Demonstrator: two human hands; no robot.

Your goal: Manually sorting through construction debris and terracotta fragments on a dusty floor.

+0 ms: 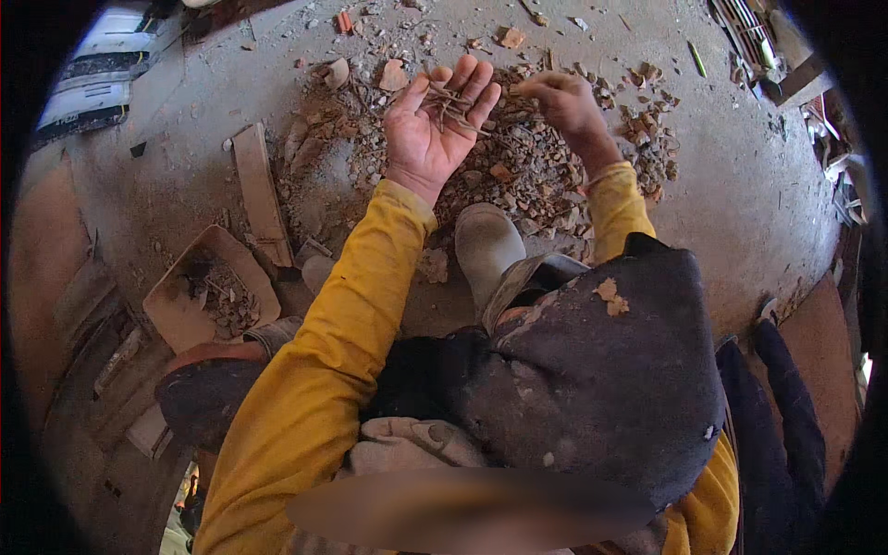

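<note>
My left hand (430, 139) is palm up above the rubble, its fingers curled up around a small bunch of thin, brownish, nail-like pieces (453, 113). Their exact kind is hard to make out. To its right, my right hand (572, 109) hangs over the far side of the rubble pile (550, 185), thumb and fingers pinched together. Whatever may be between those fingertips is too small to name. The pile holds broken brick and stone bits with grey dust.
My pale boot (486, 250) stands at the pile's near edge. Left of it lie a wooden board (259, 190) and a shallow pan (166, 301) with debris. Several slats and scraps (749, 32) are at the far right. Two long dark blue shapes (794, 398) lie at the right.
</note>
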